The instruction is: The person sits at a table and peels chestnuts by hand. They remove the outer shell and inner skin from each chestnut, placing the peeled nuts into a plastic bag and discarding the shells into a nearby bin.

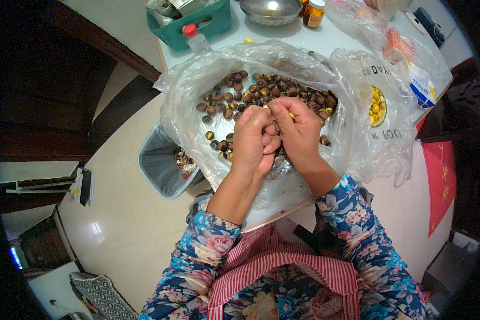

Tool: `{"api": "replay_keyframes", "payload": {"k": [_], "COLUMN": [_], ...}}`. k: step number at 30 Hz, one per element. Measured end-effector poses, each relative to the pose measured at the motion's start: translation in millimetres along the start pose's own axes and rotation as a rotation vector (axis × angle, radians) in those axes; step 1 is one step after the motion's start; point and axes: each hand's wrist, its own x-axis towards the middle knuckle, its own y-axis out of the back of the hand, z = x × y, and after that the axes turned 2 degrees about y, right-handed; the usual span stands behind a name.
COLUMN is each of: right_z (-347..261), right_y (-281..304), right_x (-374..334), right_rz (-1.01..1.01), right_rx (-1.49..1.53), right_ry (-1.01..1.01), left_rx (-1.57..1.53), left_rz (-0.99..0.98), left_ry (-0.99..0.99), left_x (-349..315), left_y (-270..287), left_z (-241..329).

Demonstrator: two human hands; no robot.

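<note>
My left hand (253,137) and my right hand (300,132) meet over a large clear plastic bag (192,136), fingers closed and thumbs together. Between them is a chestnut, mostly hidden; only a bit of yellow shows at the fingertips. Dark brown roasted chestnuts (233,97), several split to show yellow, lie loose inside the open bag beneath and beyond my hands. Right of them, peeled yellow chestnuts (377,108) show through the opening of a second printed plastic bag (352,64).
A grey bin (165,173) with shell scraps stands on the floor to the left. At the table's back are a green basket (215,24), a red-capped bottle (196,40), a metal bowl (272,12) and an amber jar (314,14). A blue-and-white packet (422,88) lies at the right edge.
</note>
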Motion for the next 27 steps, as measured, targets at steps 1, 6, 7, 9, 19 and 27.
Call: {"api": "replay_keyframes", "payload": {"k": [1,6,7,9,19,27], "right_z": [-1.0,-5.4,-5.7,-5.7,-3.8,-8.9], "right_y": [-0.2,3.9,4.2,5.1,8.6,17.4], "right_x": [0.1,3.8,4.5,5.7,8.1,11.7], "right_rz": [-0.005,-0.068,-0.078,-0.083,-0.105,-0.234], "right_rx": [0.034,0.398,0.430,0.497,0.370,0.312], "right_ry": [-0.055,-0.403,-0.421,-0.456,-0.438,-0.399], "left_rx": [0.027,0.149,0.162,0.151,0.392,0.488], "left_rz": [0.015,0.010,0.001,-0.011,-0.020,-0.071], "left_ry": [-0.017,-0.058,-0.056,-0.071,-0.115,-0.130], "left_x": [-1.0,-2.4,-1.8,-2.7,2.1,0.8], "left_y": [-0.9,-3.7,-4.1,-4.3,4.0,3.0], "left_z": [-0.6,4.2,6.2,8.4,7.4,15.2]}}
